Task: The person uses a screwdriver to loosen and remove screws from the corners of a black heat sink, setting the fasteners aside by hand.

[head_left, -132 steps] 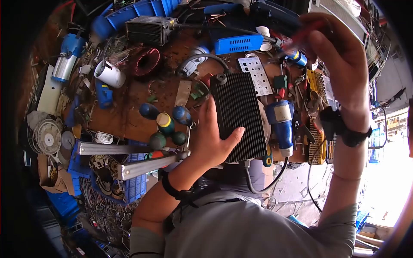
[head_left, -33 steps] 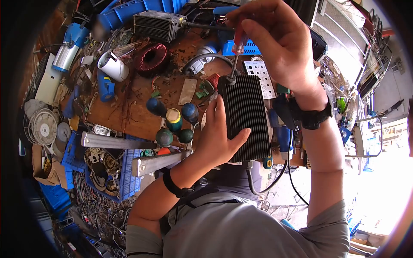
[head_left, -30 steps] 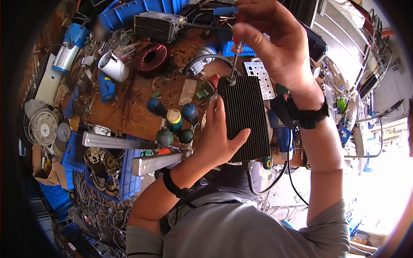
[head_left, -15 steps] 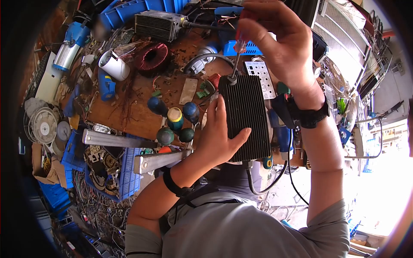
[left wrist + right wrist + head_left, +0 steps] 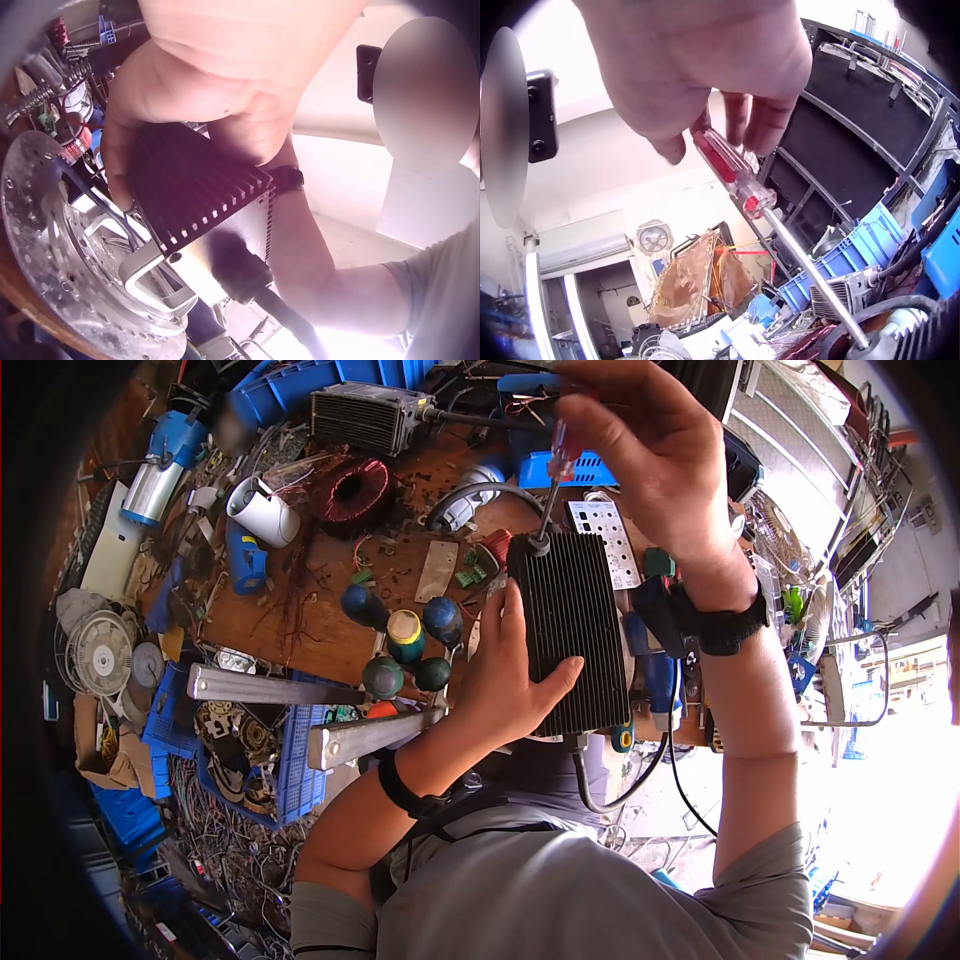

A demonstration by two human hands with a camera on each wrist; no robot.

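A black finned metal box [image 5: 575, 635] lies tilted in front of the person's body, with a cable running out of its near end. The left hand [image 5: 508, 685] grips its left side, thumb across the fins; in the left wrist view the fingers [image 5: 120, 161] reach round its edge. Above the far end, the right hand [image 5: 665, 480] pinches the handle of a screwdriver [image 5: 557, 475] with a clear and red grip. Its shaft [image 5: 810, 266] runs down to a round grey fitting [image 5: 538, 547] at the box's far left corner. A perforated metal disc [image 5: 34, 225] shows below the box.
Several screwdriver handles [image 5: 405, 637] stand upright left of the left hand, near two metal bars [image 5: 375, 737]. A copper coil [image 5: 355, 498], another finned box [image 5: 365, 420] and a punched white plate [image 5: 603, 540] lie farther back. A blue crate [image 5: 300, 770] stands lower left.
Since the oldest frame, the right hand has come left with the screwdriver, bringing its tip to the fitting. Lately only its fingers shift at the handle; the left hand and box stay put.
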